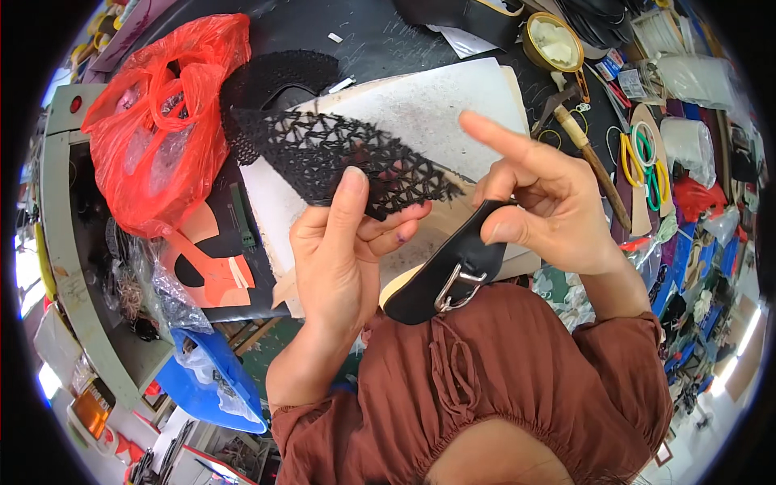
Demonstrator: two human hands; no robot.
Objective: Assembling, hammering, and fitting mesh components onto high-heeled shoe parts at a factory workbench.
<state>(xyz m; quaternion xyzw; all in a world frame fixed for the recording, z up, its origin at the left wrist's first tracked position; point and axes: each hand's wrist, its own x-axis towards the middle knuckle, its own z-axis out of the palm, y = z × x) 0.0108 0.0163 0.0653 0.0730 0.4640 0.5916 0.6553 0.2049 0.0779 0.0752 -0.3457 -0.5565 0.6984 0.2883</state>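
Observation:
Between the thumb and fingers of my left hand (335, 263) is a black openwork mesh piece (347, 153), held up over the table; some fingertips show through and below it. My right hand (558, 198) pinches the upper end of a black leather strap (432, 287) between thumb and bent fingers, with the index finger stretched out toward the upper left. A silver metal buckle (459, 287) is on the strap, which hangs tilted in front of my body. The strap and the mesh are apart. Behind the mesh lies a white board (436, 93) with specks on it.
A red plastic bag (153, 153) and another black mesh piece (295, 71) lie left of the board. Salmon-coloured cut pieces (214, 283) are nearer me. To the right are a hammer (596, 162), a tub of white paste (556, 44) and scissors (630, 162). A blue bin (206, 388) stands below left.

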